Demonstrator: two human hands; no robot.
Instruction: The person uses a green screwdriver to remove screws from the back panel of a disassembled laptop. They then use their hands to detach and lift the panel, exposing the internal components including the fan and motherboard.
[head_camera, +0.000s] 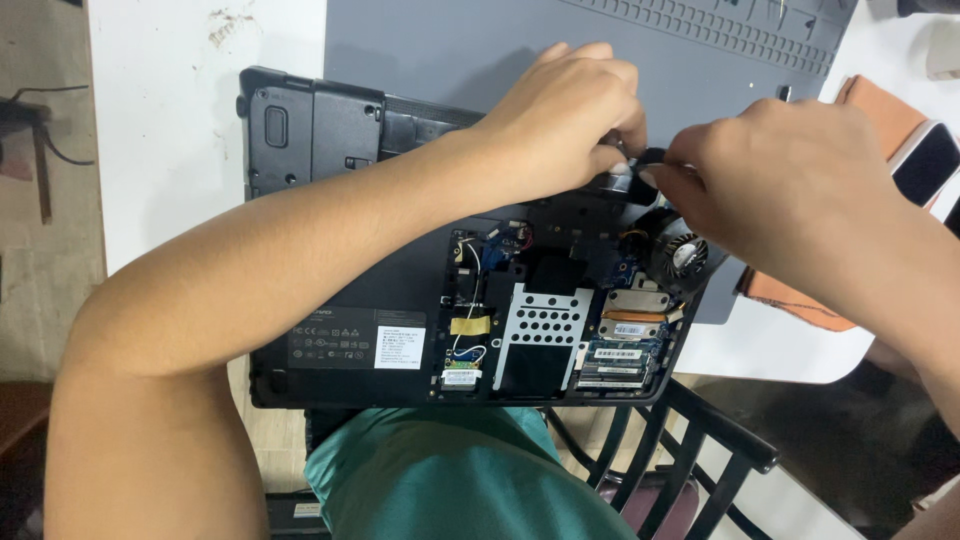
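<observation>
A: Where does the laptop (350, 300) lie?

B: Upside down on the white table (180, 150), its far edge on a grey mat (470, 40). The near edge hangs over the table, just above the person's lap. The bottom cover is off on the right half, so the boards show.

A: And the hands?

B: Both meet at the far right corner of the laptop, just above the fan (686, 253). The left hand (565, 115) comes in across the black casing, fingers curled and pressed together, knuckles up. The right hand (790, 180) comes from the right, thumb and forefinger pinched on a small black part (640, 165) at the same corner. The left fingertips touch that part too.

A: Can you tell what the part is?

B: No, the hands hide most of it. It is dark and sits right at the laptop's edge, between the two hands.

A: What else lies in the open bay?

B: A perforated metal bracket (545, 325) near the middle, memory sticks (615, 360) to its right, a small card (461, 377) with wires and yellow tape (470, 325) to its left.

A: Around the laptop?

B: An orange cloth (880, 110) to the right with a phone (925, 160) on it, and a black chair (700, 450) below.
</observation>
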